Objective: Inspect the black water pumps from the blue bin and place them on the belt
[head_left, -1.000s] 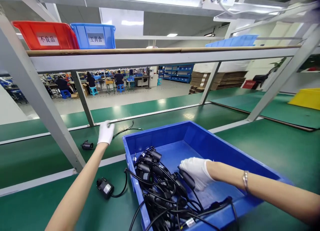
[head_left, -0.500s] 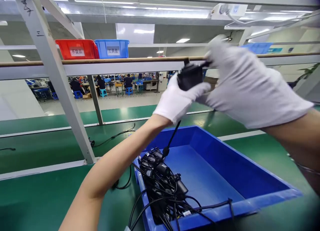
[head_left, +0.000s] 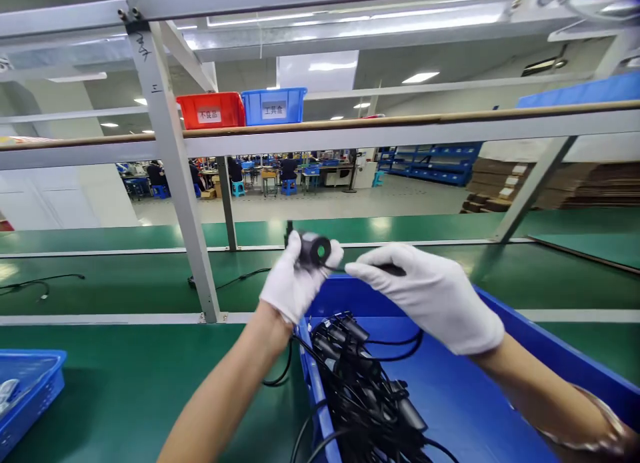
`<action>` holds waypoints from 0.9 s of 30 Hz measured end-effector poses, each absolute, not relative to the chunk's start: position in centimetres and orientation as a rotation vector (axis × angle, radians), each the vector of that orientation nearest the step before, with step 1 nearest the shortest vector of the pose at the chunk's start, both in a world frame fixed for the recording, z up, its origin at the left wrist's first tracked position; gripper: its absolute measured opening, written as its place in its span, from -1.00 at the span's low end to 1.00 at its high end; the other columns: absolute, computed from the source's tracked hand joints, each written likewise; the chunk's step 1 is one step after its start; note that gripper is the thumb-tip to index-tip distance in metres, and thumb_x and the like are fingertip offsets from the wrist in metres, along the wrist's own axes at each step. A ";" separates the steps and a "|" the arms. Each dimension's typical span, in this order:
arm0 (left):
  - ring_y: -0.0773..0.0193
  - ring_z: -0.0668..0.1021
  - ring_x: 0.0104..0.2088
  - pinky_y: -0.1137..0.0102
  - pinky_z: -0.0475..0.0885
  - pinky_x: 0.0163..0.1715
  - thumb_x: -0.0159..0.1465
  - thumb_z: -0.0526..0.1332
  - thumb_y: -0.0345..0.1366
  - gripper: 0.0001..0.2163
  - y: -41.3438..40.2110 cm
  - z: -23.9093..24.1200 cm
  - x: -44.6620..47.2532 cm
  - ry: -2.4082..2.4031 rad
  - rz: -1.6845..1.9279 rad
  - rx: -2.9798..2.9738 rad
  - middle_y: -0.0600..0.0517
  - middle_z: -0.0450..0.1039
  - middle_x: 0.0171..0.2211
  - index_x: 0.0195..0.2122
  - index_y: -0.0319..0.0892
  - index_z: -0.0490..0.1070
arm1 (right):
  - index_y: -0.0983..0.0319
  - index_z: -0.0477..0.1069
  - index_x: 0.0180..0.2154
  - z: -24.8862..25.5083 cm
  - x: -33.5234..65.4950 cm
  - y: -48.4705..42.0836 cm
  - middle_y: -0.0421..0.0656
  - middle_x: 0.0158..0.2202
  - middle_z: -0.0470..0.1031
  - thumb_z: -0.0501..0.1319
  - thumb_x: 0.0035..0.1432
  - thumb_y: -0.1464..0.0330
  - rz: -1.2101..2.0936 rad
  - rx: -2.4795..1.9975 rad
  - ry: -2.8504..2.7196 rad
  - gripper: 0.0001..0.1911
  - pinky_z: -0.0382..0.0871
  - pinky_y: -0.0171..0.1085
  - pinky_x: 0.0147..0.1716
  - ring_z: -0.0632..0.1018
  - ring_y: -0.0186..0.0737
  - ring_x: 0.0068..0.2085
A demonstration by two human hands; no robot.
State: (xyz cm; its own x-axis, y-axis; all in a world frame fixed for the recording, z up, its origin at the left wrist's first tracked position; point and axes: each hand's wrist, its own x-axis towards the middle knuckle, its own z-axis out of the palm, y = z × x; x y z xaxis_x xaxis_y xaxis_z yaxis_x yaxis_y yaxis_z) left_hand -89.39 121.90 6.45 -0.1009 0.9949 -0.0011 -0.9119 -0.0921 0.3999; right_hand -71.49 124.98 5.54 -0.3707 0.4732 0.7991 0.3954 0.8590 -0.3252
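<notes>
My left hand [head_left: 293, 291], in a white glove, is closed around a small black cylindrical device [head_left: 314, 251] with a green spot on its round end. A thin black cable [head_left: 335, 269] runs from the device to my right hand [head_left: 430, 296]. That hand, also gloved in white, pinches the cable between thumb and fingers, and a dark piece of it shows past the fingertips. Both hands are above the large blue bin [head_left: 470, 403]. Along its left side lies a tangled heap of similar black devices and cables [head_left: 365, 383].
At the left edge a smaller blue basket [head_left: 35, 383] stands on the green table [head_left: 125, 396]. A grey upright post [head_left: 175, 163] rises left of my hands. Overhead, a shelf carries a red box [head_left: 213, 111] and a blue box [head_left: 275, 107]. Loose cables [head_left: 43, 281] lie farther back.
Both hands have come down from high up, near the shelf rail, to just above the bin. The device has turned to show its round end. My view has swung to the right and left basket appears.
</notes>
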 end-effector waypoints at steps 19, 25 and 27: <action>0.18 0.67 -0.39 0.44 0.54 -0.49 0.05 0.41 0.28 -0.24 120.8 -5.9 -91.0 0.137 1.259 0.544 -0.04 0.60 -0.24 0.17 -0.06 0.43 | 0.19 0.39 -0.41 -0.7 -73.0 123.1 -0.30 -0.48 0.47 0.16 0.46 0.17 0.204 -0.403 -2.541 -0.63 0.23 -0.37 -0.48 0.45 -0.39 -0.48; 0.18 0.66 -0.34 0.32 0.55 -0.30 0.24 0.27 0.26 -0.23 120.2 -5.5 -92.1 0.305 1.442 0.928 -0.12 0.60 -0.17 0.34 -0.10 0.25 | 0.17 0.35 -0.41 -0.5 -72.8 122.7 -0.29 -0.44 0.46 0.19 0.42 0.23 0.409 -0.561 -2.455 -0.68 0.33 -0.37 -0.40 0.48 -0.36 -0.43; 0.17 0.65 -0.16 0.27 0.53 -0.07 0.20 0.41 0.14 -0.14 119.7 -5.1 -92.3 0.513 1.544 1.097 -0.10 0.58 -0.07 0.42 -0.06 0.12 | 0.14 0.42 -0.31 0.1 -72.5 122.9 -0.25 -0.35 0.53 0.13 0.44 0.17 0.589 -0.666 -2.408 -0.72 0.42 -0.36 -0.33 0.55 -0.32 -0.35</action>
